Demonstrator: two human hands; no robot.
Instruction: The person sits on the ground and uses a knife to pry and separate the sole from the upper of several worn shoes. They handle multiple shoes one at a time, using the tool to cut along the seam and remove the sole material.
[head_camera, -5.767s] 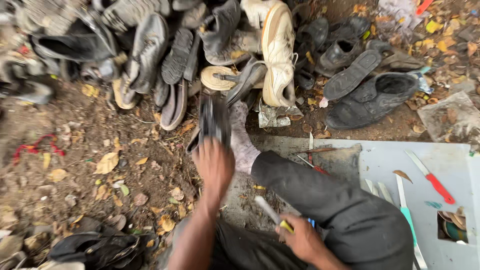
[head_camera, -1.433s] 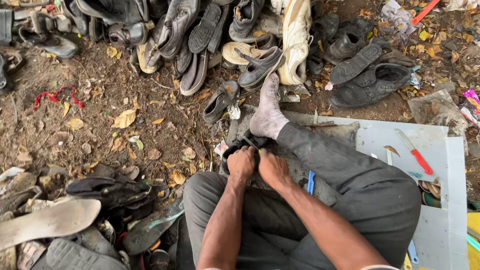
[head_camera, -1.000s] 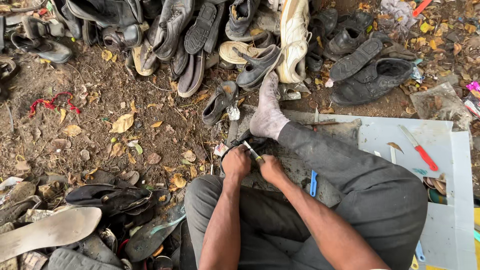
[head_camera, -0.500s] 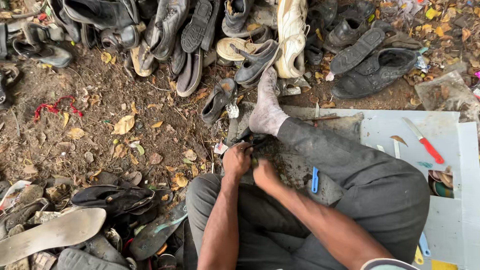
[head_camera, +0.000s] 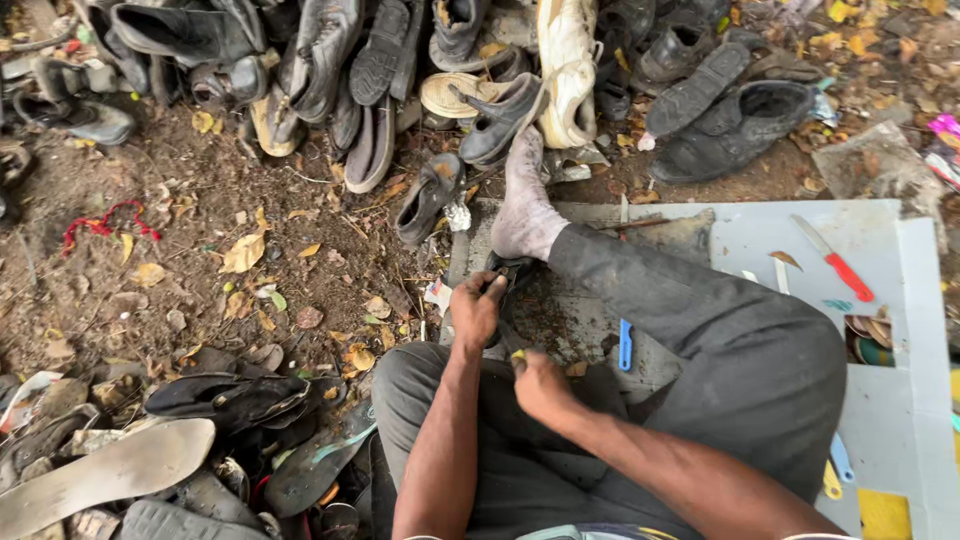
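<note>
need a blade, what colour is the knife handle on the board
Red: the knife lies on the grey board, clearest in the head view.

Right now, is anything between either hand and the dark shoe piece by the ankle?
Nothing visible. The left hand already grips the dark shoe piece beside the socked foot. The right hand sits just behind it, holding a small yellowish tool, with no object in the gap.

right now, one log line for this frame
left hand: grips dark worn shoe | right hand: holds small yellow-handled tool | red-handled knife: on grey board
</note>
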